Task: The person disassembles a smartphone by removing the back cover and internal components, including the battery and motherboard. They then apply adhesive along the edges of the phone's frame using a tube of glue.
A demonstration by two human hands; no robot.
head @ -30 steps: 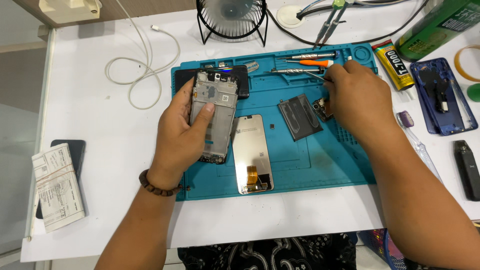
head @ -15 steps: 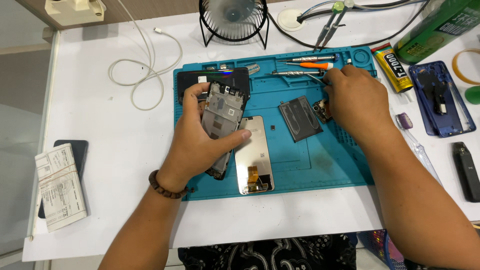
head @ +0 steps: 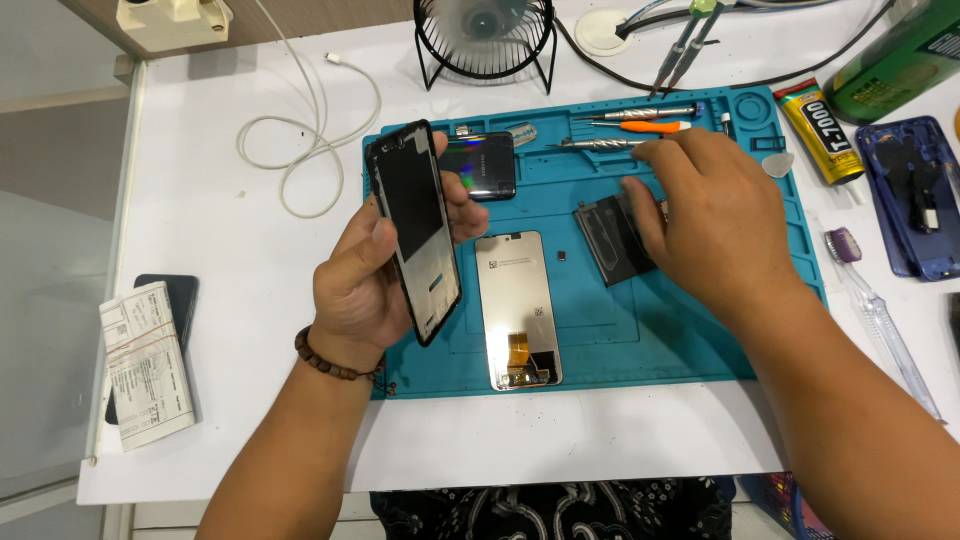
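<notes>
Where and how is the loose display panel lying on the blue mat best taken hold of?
Probably by its two long edges near the middle, pinched from above. The display panel lies flat, back side up, on the blue mat, clear of both hands. Its orange flex cable sits at the near end, so that end is likely best avoided.

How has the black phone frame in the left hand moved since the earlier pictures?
Yes. The black phone frame, gripped by the left hand, has turned over and swung left, off the silver display panel lying on the teal mat.
</notes>
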